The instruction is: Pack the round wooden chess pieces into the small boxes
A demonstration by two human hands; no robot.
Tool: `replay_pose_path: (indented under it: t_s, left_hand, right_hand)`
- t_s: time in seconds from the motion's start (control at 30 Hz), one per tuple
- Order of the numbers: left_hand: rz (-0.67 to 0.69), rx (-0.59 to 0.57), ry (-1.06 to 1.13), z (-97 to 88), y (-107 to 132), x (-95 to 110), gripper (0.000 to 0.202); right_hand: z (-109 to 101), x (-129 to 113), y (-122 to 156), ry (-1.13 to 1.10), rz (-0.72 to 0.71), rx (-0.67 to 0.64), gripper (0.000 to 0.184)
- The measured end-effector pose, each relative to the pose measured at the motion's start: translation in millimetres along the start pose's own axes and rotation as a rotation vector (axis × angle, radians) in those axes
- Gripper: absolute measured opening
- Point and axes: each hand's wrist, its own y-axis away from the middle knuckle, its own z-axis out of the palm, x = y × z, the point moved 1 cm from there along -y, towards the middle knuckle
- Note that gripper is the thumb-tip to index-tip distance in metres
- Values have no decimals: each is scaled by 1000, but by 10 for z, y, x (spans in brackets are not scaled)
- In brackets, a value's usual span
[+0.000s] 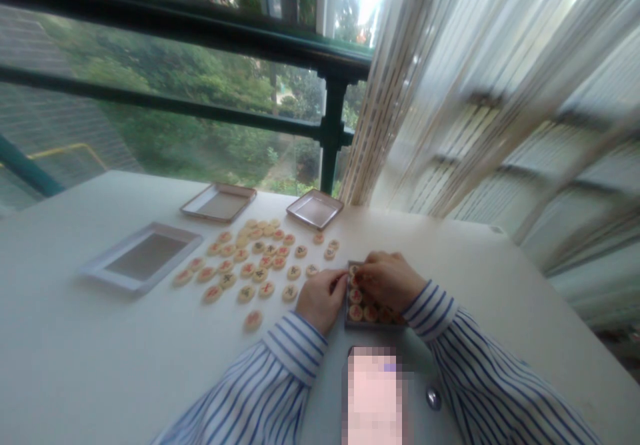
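A small dark-rimmed box lies on the table, with round wooden Chinese chess pieces set in rows along its left and near sides. Against the box's left wall rests my left hand, closed, thumb and forefinger at the edge. My right hand reaches over the box and hides much of its inside. Its fingers are bent together on a Chinese chess piece near the far left corner; the fingertips are partly hidden. Many loose pieces with red or black characters lie spread to the left.
A white tray sits at the left, with a shallow lid and a smaller clear one farther back. A phone with a blurred screen and a shiny oval object lie close to me. String curtains hang at the right.
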Motion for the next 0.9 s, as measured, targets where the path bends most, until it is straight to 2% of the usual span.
replay_pose_path:
  t_s: [0.4,0.6,0.73,0.9]
  left_hand:
    - [-2,7,-5,3,-8,-3,27]
    - [-5,-5,-10,2,-4,-9,28]
    - [-6,-5,-19,0,-3,-8,28]
    - [-5,-18,-33,10,0,-21,29]
  right_hand:
    - [-22,-15,-6,27,2,-26,23]
    - [-90,31,53,-10,-9,12,25]
    - [-134,138,157,-93,-3,129,25]
    - [-84,253,247,-223,58,320,23]
